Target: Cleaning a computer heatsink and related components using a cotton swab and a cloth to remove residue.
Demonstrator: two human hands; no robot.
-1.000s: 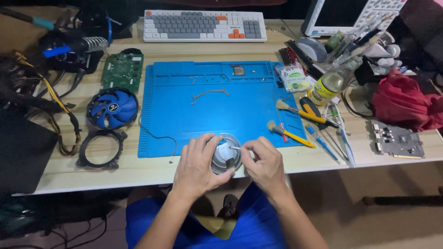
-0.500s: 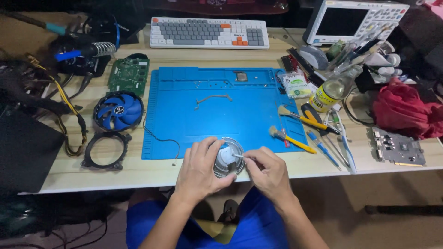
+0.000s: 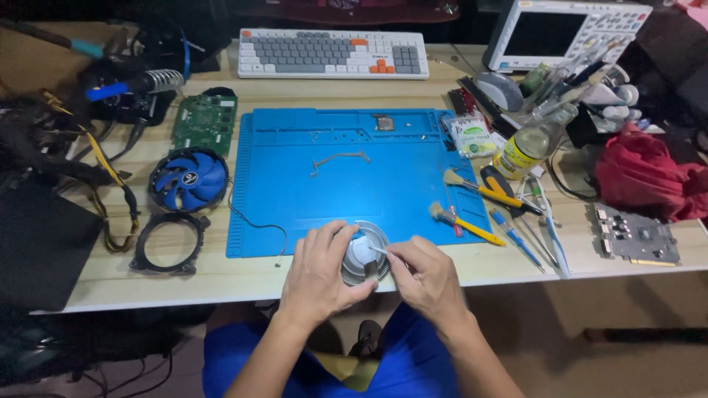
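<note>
The fingers of the left hand are clamped around the rim of a round finned heatsink, held at the front edge of the worktop, while the fingers of the right hand are pinched together on a thin white swab whose tip touches the pale centre of the heatsink. Just behind the hands lies a blue silicone repair mat carrying a bent wire clip and a small square chip near its far edge. At the mat's right edge lie two yellow-handled brushes, with screwdrivers and a glass bottle beside them. Left of the mat sit a blue cooling fan, a black fan frame and a green circuit board. A keyboard and an oscilloscope stand along the far side, a red cloth lies at the right, and the room beyond the pale wooden surface is dark.
</note>
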